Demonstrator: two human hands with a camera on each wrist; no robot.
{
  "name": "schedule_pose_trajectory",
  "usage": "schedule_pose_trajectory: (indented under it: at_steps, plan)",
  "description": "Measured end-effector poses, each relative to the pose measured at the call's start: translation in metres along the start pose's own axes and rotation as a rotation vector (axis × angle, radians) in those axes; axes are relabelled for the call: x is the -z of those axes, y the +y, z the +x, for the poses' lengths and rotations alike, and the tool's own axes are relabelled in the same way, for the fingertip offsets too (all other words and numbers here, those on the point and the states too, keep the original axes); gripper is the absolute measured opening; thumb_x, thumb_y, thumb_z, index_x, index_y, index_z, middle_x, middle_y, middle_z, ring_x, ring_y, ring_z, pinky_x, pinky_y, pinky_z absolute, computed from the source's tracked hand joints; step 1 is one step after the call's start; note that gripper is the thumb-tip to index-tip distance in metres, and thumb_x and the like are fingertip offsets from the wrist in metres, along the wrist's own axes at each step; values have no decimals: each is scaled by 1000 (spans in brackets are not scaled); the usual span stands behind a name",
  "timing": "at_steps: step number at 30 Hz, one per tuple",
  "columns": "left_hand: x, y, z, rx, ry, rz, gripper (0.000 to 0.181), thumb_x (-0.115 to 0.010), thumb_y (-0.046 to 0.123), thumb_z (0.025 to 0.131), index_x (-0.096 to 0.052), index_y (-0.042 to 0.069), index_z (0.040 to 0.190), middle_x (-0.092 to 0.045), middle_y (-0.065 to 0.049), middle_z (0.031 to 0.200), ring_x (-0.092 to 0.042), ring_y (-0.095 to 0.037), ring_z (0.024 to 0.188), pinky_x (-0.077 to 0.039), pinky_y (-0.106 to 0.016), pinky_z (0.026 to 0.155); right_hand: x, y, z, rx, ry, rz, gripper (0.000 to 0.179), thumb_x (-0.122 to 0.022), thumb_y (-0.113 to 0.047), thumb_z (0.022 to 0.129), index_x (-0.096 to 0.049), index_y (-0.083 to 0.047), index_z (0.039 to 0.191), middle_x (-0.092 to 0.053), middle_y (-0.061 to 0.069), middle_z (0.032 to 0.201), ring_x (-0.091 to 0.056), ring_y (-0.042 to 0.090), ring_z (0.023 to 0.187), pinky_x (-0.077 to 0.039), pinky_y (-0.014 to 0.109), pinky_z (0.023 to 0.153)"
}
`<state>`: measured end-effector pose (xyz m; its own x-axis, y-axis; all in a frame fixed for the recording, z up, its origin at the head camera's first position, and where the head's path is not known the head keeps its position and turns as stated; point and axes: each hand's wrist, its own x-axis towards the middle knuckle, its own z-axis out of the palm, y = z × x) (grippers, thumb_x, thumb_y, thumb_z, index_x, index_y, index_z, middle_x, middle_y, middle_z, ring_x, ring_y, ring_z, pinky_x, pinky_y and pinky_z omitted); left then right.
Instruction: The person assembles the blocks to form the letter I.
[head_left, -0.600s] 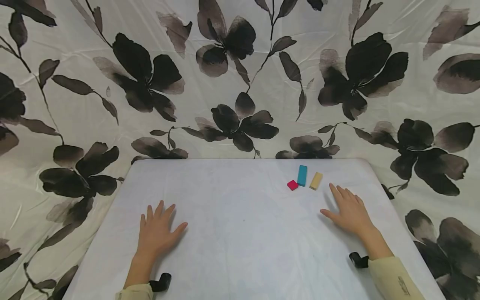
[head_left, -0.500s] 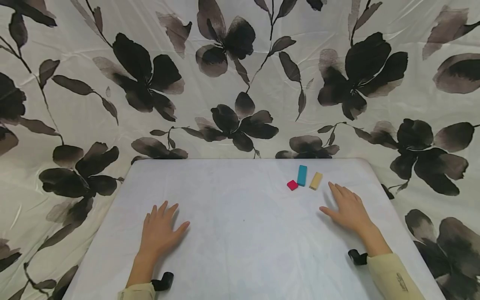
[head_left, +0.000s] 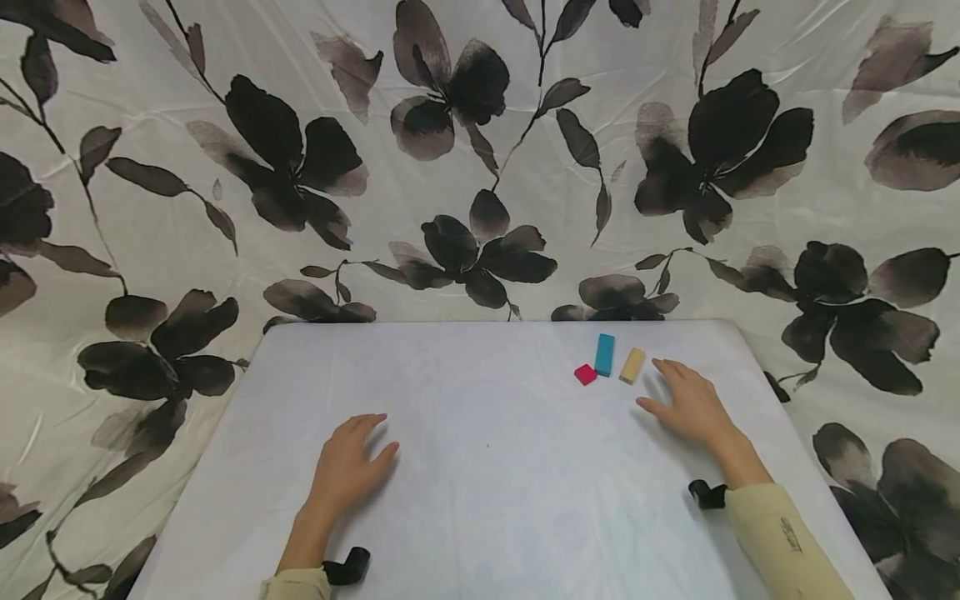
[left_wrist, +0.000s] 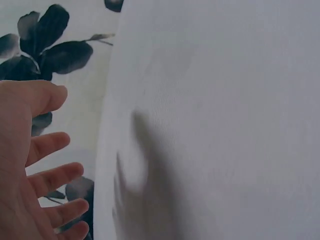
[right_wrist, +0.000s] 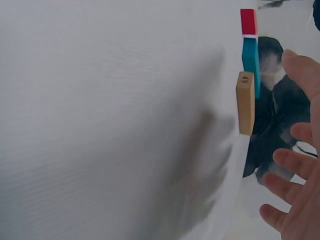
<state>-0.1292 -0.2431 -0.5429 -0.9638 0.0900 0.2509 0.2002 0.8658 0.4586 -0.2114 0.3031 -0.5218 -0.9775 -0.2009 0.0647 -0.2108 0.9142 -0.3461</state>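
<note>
Three small blocks lie near the far right of the white table: a red block, a blue block and a tan wooden block. In the right wrist view the tan block carries a small dark mark on its end. My right hand is just to the right of the tan block, apart from it, thumb spread from the fingers and nothing held. On the table's left half, my left hand hovers with its fingers loosely bent and holds nothing; in the left wrist view its fingers are spread.
The white tabletop reaches back to a floral cloth that hangs behind and around it. Each wrist wears a small black camera, one on the left and one on the right.
My left hand has moved right and its fingers have drawn closer together. My right hand has shifted slightly left, nearer the tan block. The blocks have stayed in place.
</note>
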Motion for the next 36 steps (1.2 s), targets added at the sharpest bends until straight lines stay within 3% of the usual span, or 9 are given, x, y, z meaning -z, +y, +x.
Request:
schedule_pose_trajectory:
  at_steps: [14, 24, 36]
  plan:
    - [-24, 26, 13, -27, -3, -93, 41, -73, 29, 85, -67, 11, 121, -62, -7, 122, -54, -31, 117, -40, -51, 95, -4, 5, 38, -32, -39, 37, 83, -70, -47, 86, -38, 4, 143, -39, 30, 141, -34, 48, 129, -25, 66, 101]
    - [-34, 36, 3, -8, -7, -147, 38, -75, 27, 85, -68, 13, 120, -63, -4, 121, -55, -28, 116, -42, -50, 95, -16, 12, 57, -65, -86, 134, 92, -75, -51, 80, -36, -1, 146, -33, 29, 146, -27, 47, 134, -20, 67, 102]
    - [-36, 46, -1, -21, -24, -201, 36, -74, 24, 86, -69, 13, 120, -65, -1, 118, -58, -24, 113, -44, -45, 93, -22, 10, 80, -50, -134, 176, 97, -79, -52, 76, -36, 0, 146, -37, 26, 145, -33, 43, 133, -24, 63, 105]
